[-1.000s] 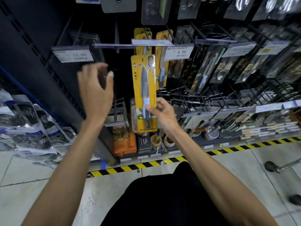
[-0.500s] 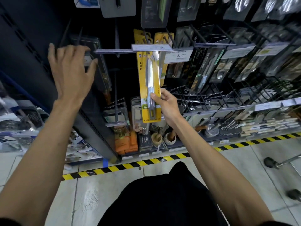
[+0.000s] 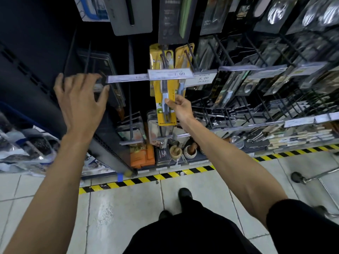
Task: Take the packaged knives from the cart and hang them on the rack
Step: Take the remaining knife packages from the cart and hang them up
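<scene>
In a shop aisle, seen from above, a tall dark rack fills the upper half of the view. Its wire pegs carry rows of carded kitchen tools. Below it lies a pale tiled floor, with black-and-yellow tape running along the foot of the rack. Two bare arms reach up from the bottom corners, above black clothing and black shoes.

The left hand is raised, back to the camera, with fingers spread and slightly bent. Its fingertips sit at the left end of a long tag strip, in front of a dark carded item. Whether they touch either one cannot be told.

The right hand pinches a yellow knife pack low down, thumb on the front and fingers behind. The pack stands upright just under a price tag reading 7.00. The tag hides its top, so whether it is on the peg is unclear. More yellow packs hang on the pegs behind it.

A second tag just to the right reads 8.00. On the bottom shelf sit orange boxes and two small mortars. A cart wheel shows at the right edge.
</scene>
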